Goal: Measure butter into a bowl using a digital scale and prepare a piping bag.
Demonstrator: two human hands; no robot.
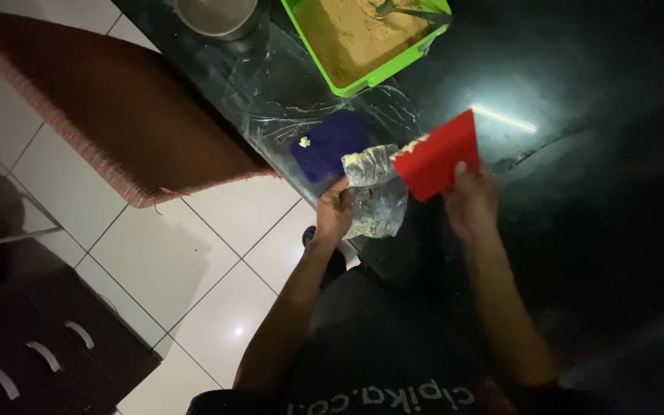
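Note:
My left hand [335,213] grips a clear plastic bag [376,192] with pale yellowish filling near its top, held over the edge of a dark glossy table [593,192]. In my right hand [468,201] is a red flat scraper [437,154]. Its upper left edge carries crumbs of the pale mix and touches the bag's open mouth. A dark blue flat piece [330,143] with a small yellow crumb on it lies on the table just behind the bag.
A green tub [356,80] of tan powdery mix, with a utensil in it, stands at the table's far side. A metal bowl [217,15] is left of it, on clear plastic sheeting [270,100]. A reddish-brown mat [109,100], white floor tiles and a dark drawer cabinet [32,346] lie to the left.

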